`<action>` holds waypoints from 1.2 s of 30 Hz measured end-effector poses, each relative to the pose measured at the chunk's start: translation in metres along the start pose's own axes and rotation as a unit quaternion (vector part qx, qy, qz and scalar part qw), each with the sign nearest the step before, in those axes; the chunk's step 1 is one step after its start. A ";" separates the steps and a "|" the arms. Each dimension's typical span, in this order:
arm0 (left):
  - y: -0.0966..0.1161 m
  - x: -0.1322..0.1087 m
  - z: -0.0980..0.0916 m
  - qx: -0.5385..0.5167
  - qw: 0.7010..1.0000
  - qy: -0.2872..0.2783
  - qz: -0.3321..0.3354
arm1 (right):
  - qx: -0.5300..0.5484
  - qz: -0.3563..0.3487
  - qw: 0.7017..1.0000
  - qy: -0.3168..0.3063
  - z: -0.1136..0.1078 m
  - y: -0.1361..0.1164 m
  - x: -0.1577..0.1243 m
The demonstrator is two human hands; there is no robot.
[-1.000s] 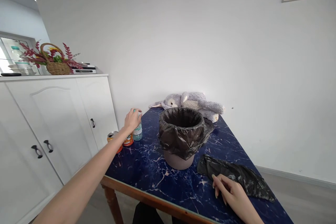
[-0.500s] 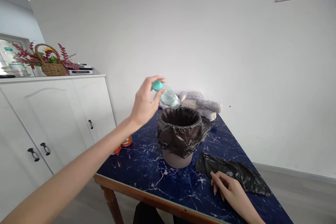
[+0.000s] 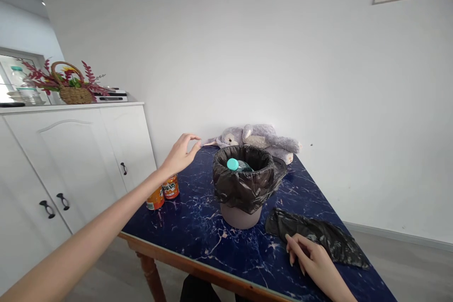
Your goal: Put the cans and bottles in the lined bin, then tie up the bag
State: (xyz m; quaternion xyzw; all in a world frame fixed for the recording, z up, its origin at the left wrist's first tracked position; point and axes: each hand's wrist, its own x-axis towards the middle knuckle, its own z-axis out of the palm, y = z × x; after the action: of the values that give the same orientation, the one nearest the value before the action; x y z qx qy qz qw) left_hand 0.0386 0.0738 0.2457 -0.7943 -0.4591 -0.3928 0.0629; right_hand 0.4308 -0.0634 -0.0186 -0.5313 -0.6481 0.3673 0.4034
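A clear plastic bottle with a turquoise cap (image 3: 232, 164) leans inside the bin, its lower part hidden by the rim. The bin (image 3: 240, 217) is lined with a black plastic bag (image 3: 244, 188) folded over its edge. To the left of the bin, my left hand (image 3: 181, 153) is in the air, thumb and fingers apart, with nothing in it. Two orange drink cans (image 3: 171, 187) stand below that hand. My right hand (image 3: 311, 257) rests on the table, loosely bent and holding nothing, beside a folded black plastic bag (image 3: 329, 238).
A grey plush toy (image 3: 260, 137) lies behind the bin against the wall. The blue marble-patterned table (image 3: 198, 226) has a wooden edge. At the left, a white cabinet (image 3: 78, 151) bears a wicker flower basket (image 3: 75, 94) and a large bottle (image 3: 24, 85).
My left hand has let go of the bottle, which has dropped into the lined bin. That hand has moved left and down. My right hand stays in place.
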 end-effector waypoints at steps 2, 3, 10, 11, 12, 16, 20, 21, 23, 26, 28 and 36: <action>-0.022 -0.009 0.000 0.013 0.998 -0.036 -0.040 | -0.001 -0.002 1.000 0.001 0.001 0.003 0.001; -0.028 -0.014 0.000 0.007 0.998 -0.045 -0.049 | -0.001 -0.003 1.000 0.003 0.001 0.004 0.001; -0.009 -0.025 0.003 0.018 0.999 -0.039 -0.005 | -0.001 0.001 1.000 0.008 0.000 0.002 0.000; -0.013 -0.024 0.005 0.062 0.997 -0.045 -0.012 | 0.002 0.002 1.000 0.008 0.000 0.002 0.000; -0.020 -0.023 0.007 0.108 0.992 -0.056 -0.025 | 0.005 0.002 1.000 0.007 0.000 0.002 0.000; -0.068 -0.033 0.021 0.224 0.962 -0.124 -0.092 | 0.006 -0.001 1.000 0.007 0.001 0.004 0.000; -0.101 -0.058 0.040 0.261 0.934 -0.192 -0.154 | 0.005 0.000 1.000 0.005 0.002 0.003 0.000; -0.104 -0.063 0.043 0.259 0.929 -0.214 -0.153 | 0.004 0.000 1.000 0.005 0.002 0.002 0.000; -0.106 -0.070 0.047 0.245 0.925 -0.261 -0.127 | 0.001 0.002 1.000 0.005 0.001 0.001 0.001; -0.098 -0.071 0.042 0.218 0.925 -0.303 -0.074 | -0.001 0.003 1.000 0.007 0.001 0.000 0.001; -0.086 -0.064 0.032 0.213 0.930 -0.295 -0.048 | 0.000 0.006 1.000 0.002 0.001 0.001 0.001; 0.023 -0.003 0.006 0.008 0.984 0.164 0.070 | -0.001 -0.002 1.000 0.005 0.002 0.005 0.001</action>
State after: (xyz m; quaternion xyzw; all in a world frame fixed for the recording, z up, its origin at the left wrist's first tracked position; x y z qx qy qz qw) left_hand 0.0592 0.0614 0.2449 -0.7485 -0.3890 -0.5091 0.1709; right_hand 0.4311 -0.0618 -0.0243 -0.5328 -0.6474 0.3630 0.4066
